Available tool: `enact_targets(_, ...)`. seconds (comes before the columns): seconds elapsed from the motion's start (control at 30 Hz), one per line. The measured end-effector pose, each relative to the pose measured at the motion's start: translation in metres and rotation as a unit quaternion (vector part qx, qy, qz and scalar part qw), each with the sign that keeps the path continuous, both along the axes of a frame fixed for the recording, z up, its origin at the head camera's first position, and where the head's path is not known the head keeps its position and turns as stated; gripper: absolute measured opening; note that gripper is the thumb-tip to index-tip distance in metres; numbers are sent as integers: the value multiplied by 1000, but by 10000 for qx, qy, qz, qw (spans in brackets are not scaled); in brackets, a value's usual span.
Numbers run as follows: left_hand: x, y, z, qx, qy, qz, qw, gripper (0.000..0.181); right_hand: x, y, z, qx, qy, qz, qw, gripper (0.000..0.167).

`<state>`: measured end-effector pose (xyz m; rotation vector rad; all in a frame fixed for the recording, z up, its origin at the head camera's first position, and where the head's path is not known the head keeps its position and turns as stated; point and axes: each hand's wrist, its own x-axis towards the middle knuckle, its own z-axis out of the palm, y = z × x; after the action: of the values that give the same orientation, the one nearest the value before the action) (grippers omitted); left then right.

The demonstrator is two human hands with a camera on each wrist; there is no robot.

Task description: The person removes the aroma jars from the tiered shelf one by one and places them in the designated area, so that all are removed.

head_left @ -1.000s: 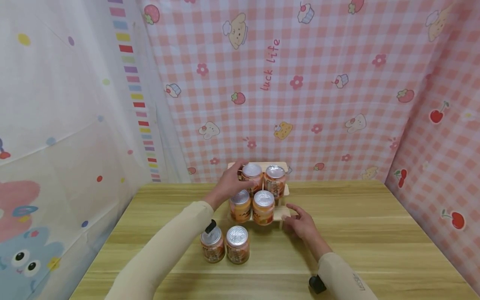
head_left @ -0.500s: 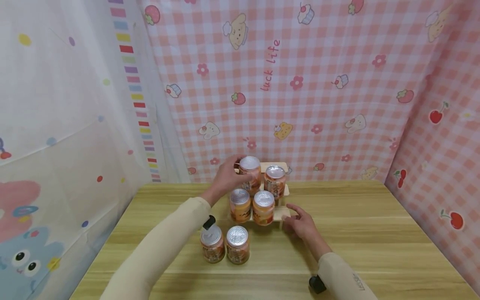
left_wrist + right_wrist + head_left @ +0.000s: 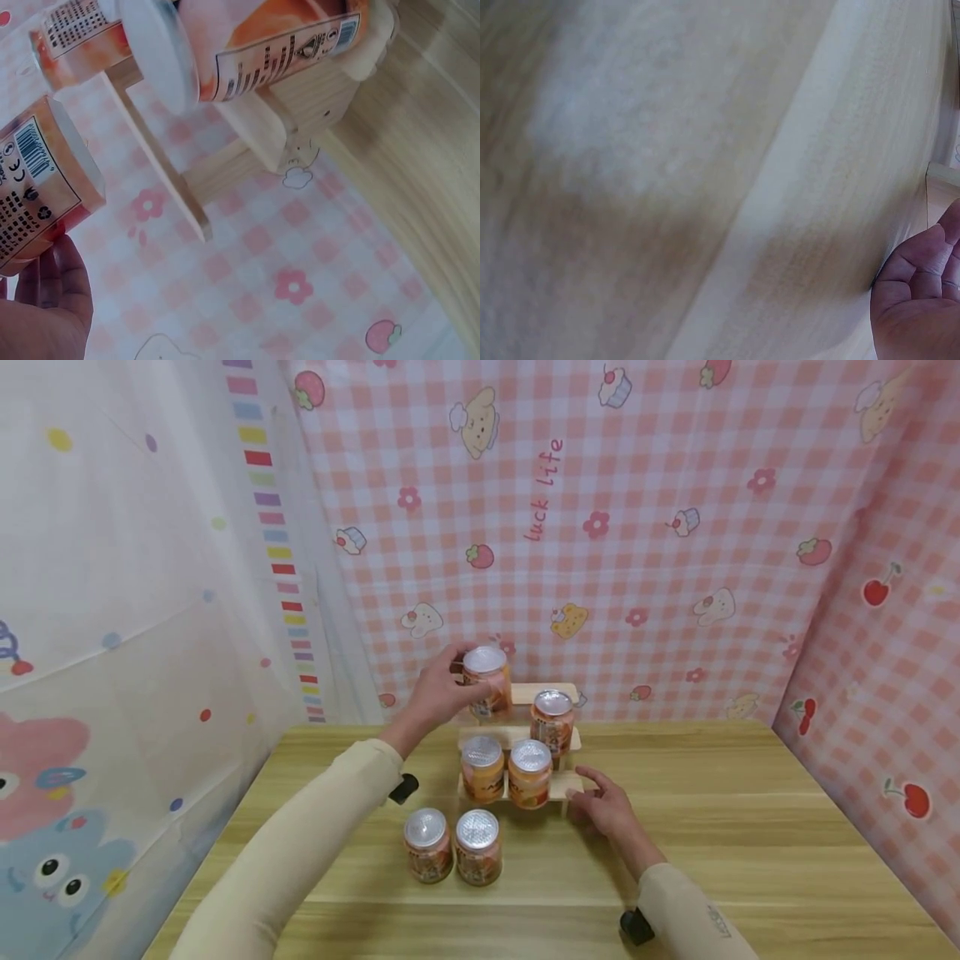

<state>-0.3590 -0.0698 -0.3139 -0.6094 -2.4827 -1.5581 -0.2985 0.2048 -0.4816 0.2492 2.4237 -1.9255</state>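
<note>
My left hand [image 3: 438, 693] grips an orange-pink can [image 3: 487, 687] with a silver lid, thumb across its front. The can is raised at the left of a small stepped wooden shelf [image 3: 545, 693]. In the left wrist view, my curled fingers [image 3: 64, 281] hold the labelled can [image 3: 30, 191], apart from the shelf. Another can [image 3: 552, 724] stands on the middle step at right; two cans, one of them the left can [image 3: 482, 770], stand on the lowest step. My right hand [image 3: 611, 814] grips the lowest step's right end between thumb and fingers; its contact is partly hidden.
Two more cans, a left one [image 3: 428, 846] and a right one [image 3: 478, 848], stand on the wooden table [image 3: 720, 860] before the shelf. A pink checked cloth [image 3: 660, 568] hangs close behind it. A white patterned cloth [image 3: 165, 635] hangs at left.
My left hand has lifted its can from the middle step, up and slightly left, uncovering that step's left part. My right hand stays at the shelf's end.
</note>
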Motion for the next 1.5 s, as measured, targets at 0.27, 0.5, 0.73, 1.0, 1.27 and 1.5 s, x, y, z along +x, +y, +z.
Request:
enact_targets(0.27, 5, -16, 10, 24, 81, 85, 9999, 75, 1, 0, 2, 24, -20, 33, 10000, 53)
enact_targets(0.5, 8, -32, 11, 44, 44, 203, 9998, 70, 0, 0, 1, 107, -116, 19, 9999, 53)
enact_targets(0.73, 11, -49, 6, 188, 26, 147, 9997, 74, 1, 0, 2, 130, -20, 61, 9999, 54)
enact_targets(1.0, 20, -76, -1, 186, -31, 323, 9993, 72, 2, 0, 4, 114, -5, 72, 9999, 53)
enact_targets(1.27, 32, -96, -13, 230, -106, 376, 9990, 67, 2, -1, 5, 214, -88, 23, 9997, 54)
enact_targets(1.5, 43, -111, -26, 145, -287, 432, 9985, 72, 1, -2, 3, 151, -116, 25, 9998, 54)
